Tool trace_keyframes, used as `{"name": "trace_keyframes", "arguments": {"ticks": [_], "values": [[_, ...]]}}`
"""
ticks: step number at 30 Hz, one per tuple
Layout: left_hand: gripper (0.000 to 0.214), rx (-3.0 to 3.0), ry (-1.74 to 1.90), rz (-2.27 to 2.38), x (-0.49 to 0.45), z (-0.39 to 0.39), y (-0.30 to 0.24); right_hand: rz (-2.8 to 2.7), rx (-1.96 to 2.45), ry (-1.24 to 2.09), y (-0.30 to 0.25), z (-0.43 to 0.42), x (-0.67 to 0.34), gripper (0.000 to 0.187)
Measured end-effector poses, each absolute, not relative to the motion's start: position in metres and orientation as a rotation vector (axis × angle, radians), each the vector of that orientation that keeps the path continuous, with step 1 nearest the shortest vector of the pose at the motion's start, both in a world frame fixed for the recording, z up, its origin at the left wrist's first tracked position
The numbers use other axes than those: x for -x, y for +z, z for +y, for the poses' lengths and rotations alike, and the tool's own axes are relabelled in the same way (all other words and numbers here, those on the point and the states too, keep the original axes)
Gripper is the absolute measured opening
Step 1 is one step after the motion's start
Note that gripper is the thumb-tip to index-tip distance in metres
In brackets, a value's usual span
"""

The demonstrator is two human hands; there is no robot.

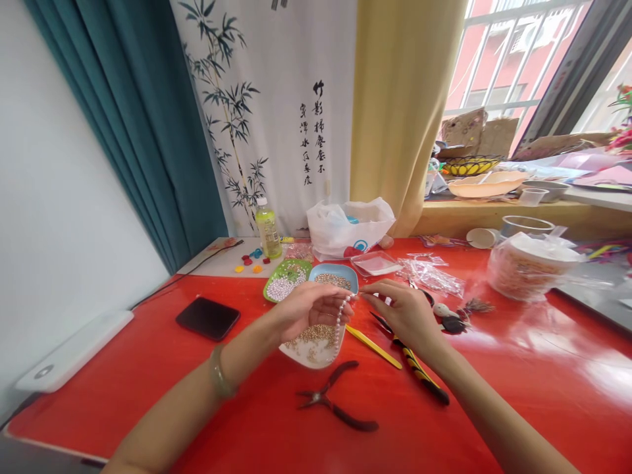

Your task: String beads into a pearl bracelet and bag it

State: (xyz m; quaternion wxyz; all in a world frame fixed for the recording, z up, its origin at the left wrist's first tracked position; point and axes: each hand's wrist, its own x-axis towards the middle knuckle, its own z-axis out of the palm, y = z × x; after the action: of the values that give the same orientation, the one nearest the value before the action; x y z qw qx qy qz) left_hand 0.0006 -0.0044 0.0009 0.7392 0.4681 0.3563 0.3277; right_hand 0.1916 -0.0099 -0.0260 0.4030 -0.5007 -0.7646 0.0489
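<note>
1. Our left hand is raised over the trays, its thumb and forefinger pinched narrowly on the upper end of a pearl bead strand.
2. The strand curves down in front of our left fingers, its lower end over the right side of a white tray; we cannot tell whether it touches.
3. Our right hand comes in just beside that upper end, thumb and forefinger drawn close together; anything between their tips is too small for us to make out, so we cannot tell whether they grip.
4. Loose gold beads lie in the white tray. Behind it we have a green tray of pale pearl beads and, on its right, a blue tray of gold-brown beads.
5. Yellow tweezers lie slantwise just right of the white tray, and beyond them, needle-nose pliers with black-and-yellow handles, near our right hand.
6. Nearest us on the red table, dark-handled pliers rest with handles spread.
7. Left of the trays lies a black smartphone.
</note>
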Motion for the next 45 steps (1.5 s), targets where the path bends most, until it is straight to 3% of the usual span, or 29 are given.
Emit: {"name": "trace_keyframes", "arguments": {"ticks": [4, 8, 13, 20, 25, 31, 45], "values": [[0.021, -1.018, 0.701, 0.819, -0.005, -0.006, 0.001, -2.004, 1.285, 0.212, -0.031, -0.006, -0.189, 0.018], [0.027, -1.027, 0.770, 0.825, -0.008, -0.006, -0.002, -1.934, 1.297, 0.391, -0.031, -0.004, -0.190, 0.036], [0.029, -1.097, 0.871, 0.885, -0.010, -0.007, -0.008, -1.663, 1.254, 0.439, -0.018, -0.018, -0.185, 0.013], [0.024, -1.143, 0.905, 0.858, -0.014, -0.008, -0.012, -1.732, 1.151, 0.804, -0.013, -0.033, -0.168, 0.017], [0.025, -0.993, 0.853, 0.831, -0.013, -0.007, -0.016, -1.666, 1.154, 0.894, -0.016, -0.031, -0.168, 0.017], [0.026, -0.954, 0.934, 0.730, -0.017, -0.007, -0.023, -1.762, 1.189, 0.725, -0.024, -0.030, -0.167, 0.018], [0.027, -1.083, 1.074, 0.810, -0.026, -0.012, -0.032, -2.088, 1.204, -0.066, -0.032, -0.039, -0.162, 0.015]]}}
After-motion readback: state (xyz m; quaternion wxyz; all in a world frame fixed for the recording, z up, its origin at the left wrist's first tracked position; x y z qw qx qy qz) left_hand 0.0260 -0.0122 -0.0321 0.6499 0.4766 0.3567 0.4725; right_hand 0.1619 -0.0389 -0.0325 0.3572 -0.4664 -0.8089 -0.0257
